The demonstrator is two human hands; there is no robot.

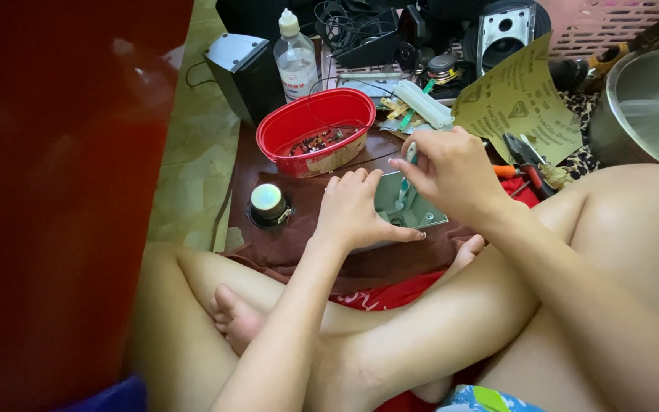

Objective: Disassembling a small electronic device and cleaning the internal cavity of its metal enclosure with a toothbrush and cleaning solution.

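A grey metal plate (pixel 413 206) is pressed flat under the spread-open left hand (pixel 356 210), while a slim tool (pixel 406 179) is pinched upright on it by the right hand (pixel 451 172).

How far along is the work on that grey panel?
Done: a loose speaker driver lies on the brown cloth beside the panel, apart from it. In hand: the left hand steadies the grey panel while the right hand works a pale-handled tool upright against it. Left: cannot tell; the tool's tip is too small to read. Small parts sit in the red tub.
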